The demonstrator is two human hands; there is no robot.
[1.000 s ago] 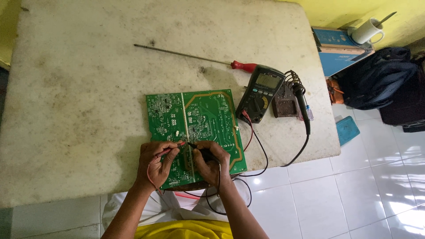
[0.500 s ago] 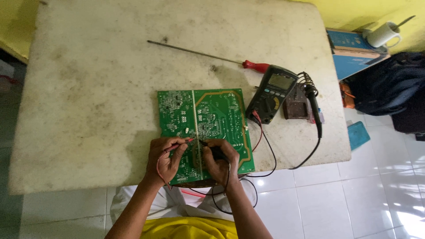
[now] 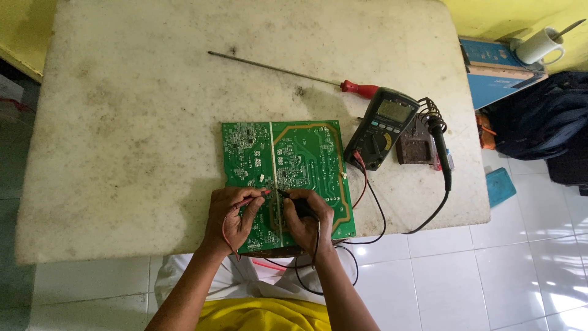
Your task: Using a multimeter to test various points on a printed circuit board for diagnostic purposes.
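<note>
on a stained white table (image 3: pixel 122 122), our left hand (image 3: pixel 229 214) pinches the red probe (image 3: pixel 254 197), our right hand (image 3: pixel 306 217) the black probe (image 3: pixel 288 197); tips nearly meet on the green board (image 3: pixel 306 153), just beyond both hands.

Stained matt stone table (image 3: pixel 122 122), glossy floor tiles (image 3: pixel 520 276)

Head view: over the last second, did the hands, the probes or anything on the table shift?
Nothing on the table visibly moved; only the head camera drifted, sliding the scene sideways in the frame. The left hand keeps the red probe and the right hand the black probe, tips close together on the green circuit board. The multimeter, screwdriver and soldering iron lie as before.
</note>
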